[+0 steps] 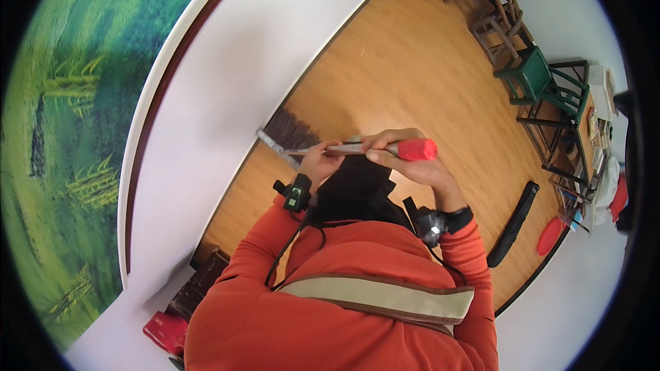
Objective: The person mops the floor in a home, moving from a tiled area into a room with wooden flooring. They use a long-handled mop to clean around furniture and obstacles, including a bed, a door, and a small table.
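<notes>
A long pole with a red end cap (418,149) lies across in front of my body. My right hand (407,162) grips it just beside the red end. Farther along the shaft, my left hand (322,161) is closed around the same pole, its palm partly turned up. Beyond the left hand the pole runs towards a pale grey bar (276,145) and a dark grey shaggy mop head (294,126) on the floor near the wall. The joint between pole and mop head is partly hidden by my left hand.
A white wall (216,82) with a painted green mural rises at left. Stacked wooden stools (492,36), a green chair (531,77) and a cluttered table (585,134) stand at right. A long black case (513,224) and a red round object (550,236) are on the floor.
</notes>
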A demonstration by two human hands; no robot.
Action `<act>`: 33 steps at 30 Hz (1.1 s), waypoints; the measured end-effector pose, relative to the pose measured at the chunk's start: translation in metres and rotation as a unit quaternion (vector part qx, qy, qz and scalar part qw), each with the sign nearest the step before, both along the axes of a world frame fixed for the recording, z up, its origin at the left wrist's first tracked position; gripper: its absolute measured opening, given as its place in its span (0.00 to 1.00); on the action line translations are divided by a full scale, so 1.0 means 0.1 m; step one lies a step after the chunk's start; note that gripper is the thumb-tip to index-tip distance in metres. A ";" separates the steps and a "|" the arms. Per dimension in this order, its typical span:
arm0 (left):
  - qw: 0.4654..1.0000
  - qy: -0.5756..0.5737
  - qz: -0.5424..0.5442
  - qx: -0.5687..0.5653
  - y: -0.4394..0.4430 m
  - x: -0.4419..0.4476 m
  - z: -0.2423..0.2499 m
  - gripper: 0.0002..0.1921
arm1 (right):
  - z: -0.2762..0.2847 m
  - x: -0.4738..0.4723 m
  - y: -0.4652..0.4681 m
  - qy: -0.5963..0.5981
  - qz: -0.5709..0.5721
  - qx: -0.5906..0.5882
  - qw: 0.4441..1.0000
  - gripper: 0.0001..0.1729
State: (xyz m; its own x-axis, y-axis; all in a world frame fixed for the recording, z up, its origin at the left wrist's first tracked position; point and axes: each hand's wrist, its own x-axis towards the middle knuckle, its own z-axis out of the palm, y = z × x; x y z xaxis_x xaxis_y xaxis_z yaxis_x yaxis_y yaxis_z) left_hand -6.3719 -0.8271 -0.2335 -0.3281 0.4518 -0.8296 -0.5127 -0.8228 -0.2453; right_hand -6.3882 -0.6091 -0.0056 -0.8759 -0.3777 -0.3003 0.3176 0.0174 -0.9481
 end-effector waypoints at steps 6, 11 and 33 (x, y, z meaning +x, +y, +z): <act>0.997 -0.073 -0.008 -0.032 0.34 -0.37 -0.37 0.02 | -0.40 -0.27 0.34 -0.047 -0.043 0.028 0.998 0.07; 0.997 -0.069 -0.006 0.031 1.13 -1.01 -0.88 0.02 | -0.24 -0.67 0.94 -0.026 -0.095 0.010 0.995 0.03; 0.780 0.192 -0.584 0.113 4.52 -0.65 -0.57 0.13 | 0.09 0.17 1.80 0.001 -0.541 0.377 0.752 0.06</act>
State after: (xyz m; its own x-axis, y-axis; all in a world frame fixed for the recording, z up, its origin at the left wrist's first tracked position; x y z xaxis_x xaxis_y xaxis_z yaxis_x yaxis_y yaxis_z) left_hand -6.4372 -0.3754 -0.2902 0.2122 0.7495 -0.6270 -0.9520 0.3033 0.0404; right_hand -6.3714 -0.4293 0.0036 -0.5490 0.8330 -0.0693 0.5312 0.2837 -0.7984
